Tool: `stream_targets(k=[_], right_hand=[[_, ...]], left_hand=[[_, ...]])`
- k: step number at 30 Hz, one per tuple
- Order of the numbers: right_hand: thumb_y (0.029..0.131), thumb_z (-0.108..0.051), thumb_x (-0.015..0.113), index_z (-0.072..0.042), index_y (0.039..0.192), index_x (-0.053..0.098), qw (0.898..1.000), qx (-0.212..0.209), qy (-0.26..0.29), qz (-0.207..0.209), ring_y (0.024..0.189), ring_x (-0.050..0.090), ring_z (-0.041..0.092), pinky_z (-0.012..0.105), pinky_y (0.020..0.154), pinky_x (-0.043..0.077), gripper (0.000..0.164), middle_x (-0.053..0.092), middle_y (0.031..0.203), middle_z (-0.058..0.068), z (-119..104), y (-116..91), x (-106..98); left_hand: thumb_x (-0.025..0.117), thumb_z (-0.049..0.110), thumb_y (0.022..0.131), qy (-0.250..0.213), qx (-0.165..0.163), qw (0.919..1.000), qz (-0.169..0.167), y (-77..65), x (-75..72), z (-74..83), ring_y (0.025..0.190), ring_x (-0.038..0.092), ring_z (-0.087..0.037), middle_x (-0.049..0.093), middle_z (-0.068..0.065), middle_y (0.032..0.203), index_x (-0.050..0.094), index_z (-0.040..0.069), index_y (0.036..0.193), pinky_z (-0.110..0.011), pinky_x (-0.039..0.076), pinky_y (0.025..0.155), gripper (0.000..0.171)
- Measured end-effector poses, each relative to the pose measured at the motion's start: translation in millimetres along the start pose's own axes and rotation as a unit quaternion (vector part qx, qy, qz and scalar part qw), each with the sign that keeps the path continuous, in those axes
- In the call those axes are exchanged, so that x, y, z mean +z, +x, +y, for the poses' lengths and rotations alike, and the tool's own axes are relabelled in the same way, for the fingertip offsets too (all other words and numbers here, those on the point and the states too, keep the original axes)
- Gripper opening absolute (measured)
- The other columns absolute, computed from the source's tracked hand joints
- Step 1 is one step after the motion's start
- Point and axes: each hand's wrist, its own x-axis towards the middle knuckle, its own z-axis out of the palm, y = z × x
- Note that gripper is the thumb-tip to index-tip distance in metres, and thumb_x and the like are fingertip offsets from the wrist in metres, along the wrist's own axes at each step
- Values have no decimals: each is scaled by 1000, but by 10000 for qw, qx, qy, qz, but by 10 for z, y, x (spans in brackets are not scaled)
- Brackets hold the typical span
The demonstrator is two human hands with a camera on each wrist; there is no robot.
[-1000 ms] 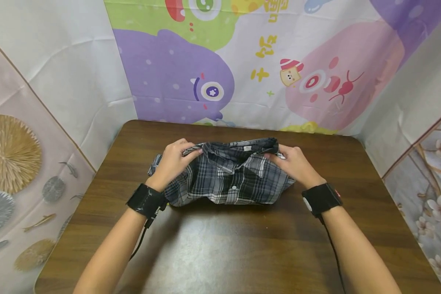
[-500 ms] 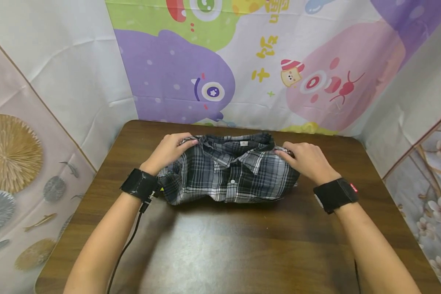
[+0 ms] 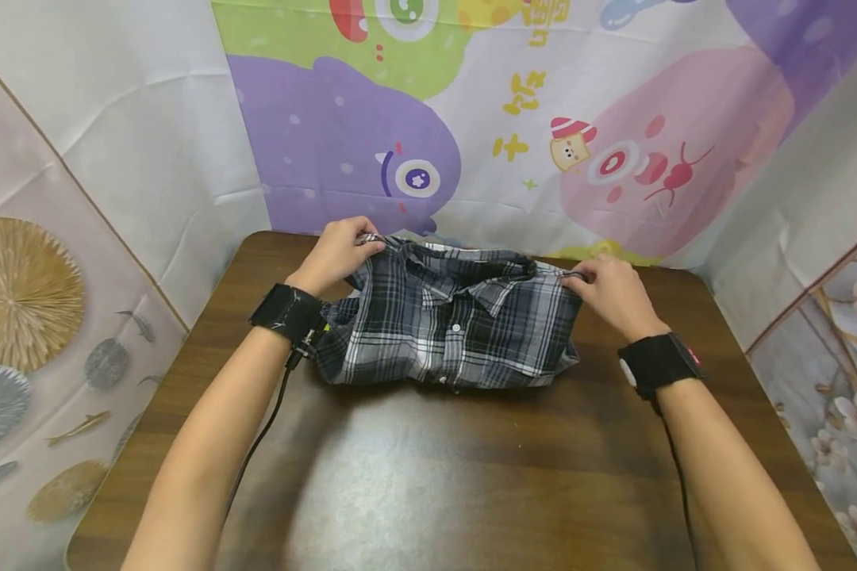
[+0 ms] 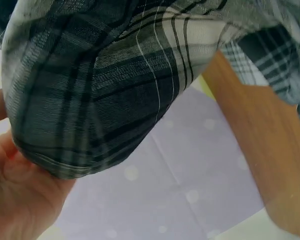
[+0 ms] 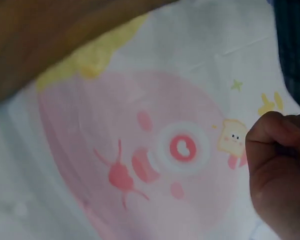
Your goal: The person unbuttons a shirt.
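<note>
A plaid shirt (image 3: 464, 333) in black, grey and white, with a collar and button front, is held up by its shoulders over the wooden table. My left hand (image 3: 341, 252) pinches the shoulder at the left of the collar. At the other shoulder, my right hand (image 3: 610, 292) grips the cloth between thumb and fingers. In the left wrist view the shirt cloth (image 4: 100, 90) hangs over my left hand (image 4: 25, 195). The right wrist view has my right hand (image 5: 280, 170) with curled fingers below a dark edge of the shirt (image 5: 294, 50). The lower part of the shirt is bunched and partly hidden.
The brown wooden table (image 3: 428, 476) spreads out in front of the shirt. Behind it hangs a cartoon-printed cloth (image 3: 400, 143), with patterned curtains (image 3: 28, 159) along the sides. Black bands with cables circle both wrists.
Both hands have risen and moved back with the shirt. The right hand has shifted outward from the collar to the shoulder, and the shirt front hangs more spread and upright.
</note>
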Motion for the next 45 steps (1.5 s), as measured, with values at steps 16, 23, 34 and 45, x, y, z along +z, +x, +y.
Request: stream_targets(k=[16, 23, 34, 45], right_hand=[[96, -4, 44, -3, 105, 42, 7868, 2189, 5767, 219, 60, 68, 12, 25, 63, 56, 9, 68, 65, 1, -198, 277, 331], [99, -11, 41, -5, 124, 36, 7885, 2454, 5627, 383, 111, 59, 20, 36, 99, 43, 26, 65, 110, 7, -212, 380, 529], [99, -2, 36, -17, 142, -30, 8207, 1769, 5283, -1268, 144, -5, 21, 43, 114, 19, 80, -17, 156, 4, -193, 458, 946], [93, 6, 40, -1, 142, 32, 9111, 1352, 3855, -545, 132, 36, 34, 43, 106, 34, 50, 36, 144, 20, -209, 327, 1280]], left_hand=[[41, 13, 96, -916, -1061, 9858, 926, 189, 137, 55, 59, 68, -21, 70, -16, 74, 55, -1, 111, -28, 53, 60, 25], [35, 14, 98, -2039, -1961, 9542, 973, 315, 322, 15, 95, 67, -26, 68, -17, 107, 47, -1, 120, -29, 53, 78, 29], [30, 11, 99, -1947, -1235, 9729, -164, 420, 793, -121, 134, 34, -32, 19, -17, 153, -2, 0, 147, -38, 29, 109, 59], [49, 19, 96, 525, -395, 9973, -320, 236, 1084, -276, 130, 34, -32, 33, -16, 142, 41, 6, 136, -45, 38, 100, 43]])
